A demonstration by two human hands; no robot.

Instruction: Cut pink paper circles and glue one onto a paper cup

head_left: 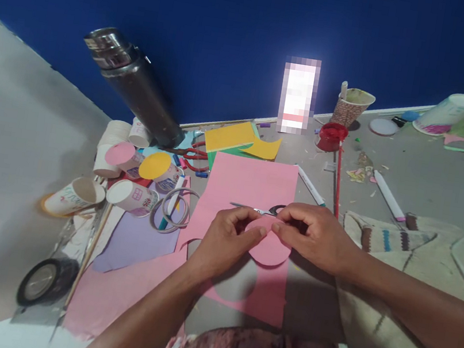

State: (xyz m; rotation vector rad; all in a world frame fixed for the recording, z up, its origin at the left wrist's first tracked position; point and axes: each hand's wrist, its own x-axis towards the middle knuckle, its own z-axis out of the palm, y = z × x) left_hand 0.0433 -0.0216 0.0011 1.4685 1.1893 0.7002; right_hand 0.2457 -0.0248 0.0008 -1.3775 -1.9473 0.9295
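Above the pink sheet (252,186), both hands (270,235) pinch a pink disc (269,249).

Both hands, the left hand (226,237) and the right hand (314,236), pinch a pink paper circle (268,249) above a pink paper sheet (252,186); small scissors (259,209) lie just behind it.

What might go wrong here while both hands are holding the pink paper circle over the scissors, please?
The small silver scissors lie open just behind the round pink paper cutout; the right hand could brush the blades. Pinched by both the left hand and the right, the thin circle may crease. The crowded paper cups nearby could be knocked.
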